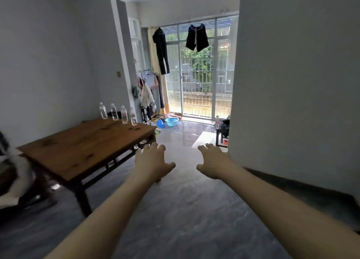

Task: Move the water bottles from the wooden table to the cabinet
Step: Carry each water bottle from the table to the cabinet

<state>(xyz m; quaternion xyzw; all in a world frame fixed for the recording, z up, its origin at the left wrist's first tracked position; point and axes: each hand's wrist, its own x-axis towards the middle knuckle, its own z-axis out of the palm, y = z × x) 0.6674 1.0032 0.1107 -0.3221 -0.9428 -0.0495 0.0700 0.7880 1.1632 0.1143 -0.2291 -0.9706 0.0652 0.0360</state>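
hands: left hand (pixel 153 162) and right hand (pixel 212 161) both empty, fingers spread
bottles: four water bottles (pixel 118 113) upright on the wooden table's (pixel 83 141) far edge, ahead-left of both hands
nearer: left hand, I'd guess

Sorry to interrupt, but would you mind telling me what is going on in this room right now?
A person is reaching both arms forward, left hand and right hand open and empty. Four water bottles stand in a row at the far edge of the wooden table, none touched yet. The hands hover over the floor beside the table. No cabinet is clearly visible.
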